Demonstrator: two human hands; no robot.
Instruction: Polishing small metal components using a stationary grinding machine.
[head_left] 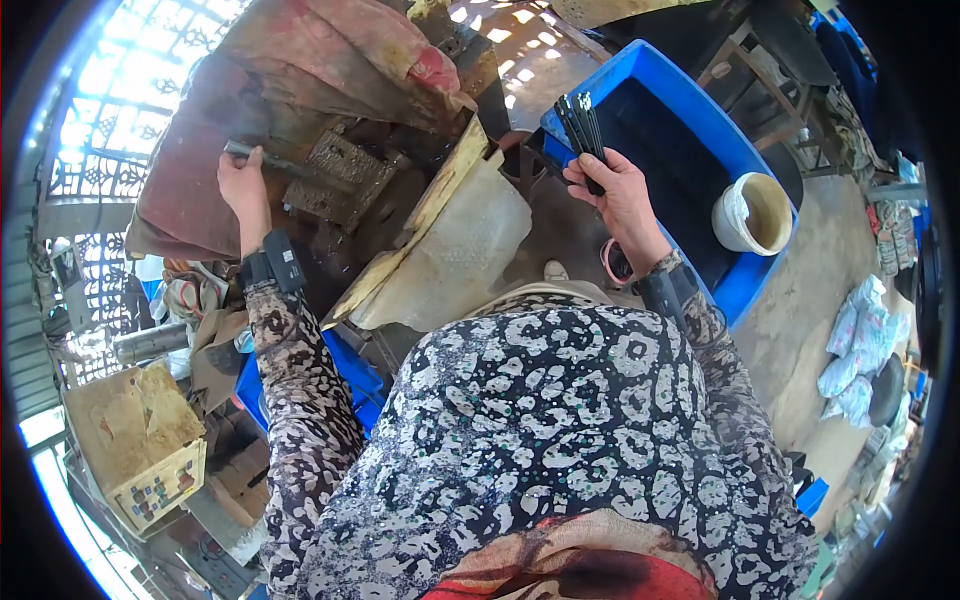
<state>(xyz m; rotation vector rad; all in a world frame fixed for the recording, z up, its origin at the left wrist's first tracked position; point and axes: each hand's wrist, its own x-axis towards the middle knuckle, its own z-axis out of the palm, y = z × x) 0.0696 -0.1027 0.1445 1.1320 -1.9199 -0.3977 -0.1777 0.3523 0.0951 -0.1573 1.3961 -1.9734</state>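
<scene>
My left hand (243,192) is closed round the end of a grey metal bar (238,149). That bar reaches toward a wet, grimy metal block (340,178) on the machine, and I cannot tell where it ends. In my right hand (622,195) is a bundle of thin dark strips (580,125) with shiny ends, pinched between thumb and fingers and pointing up. This hand is over the near left side of a large blue tub (690,90) with a dark inside.
A stained reddish cloth (300,70) drapes over the machine behind my left hand. A pale, bent guard sheet (455,245) stands between me and the machine. A white bucket (735,215) sits in the tub's right side. Left lie a worn box (135,440) and a blue container (350,375).
</scene>
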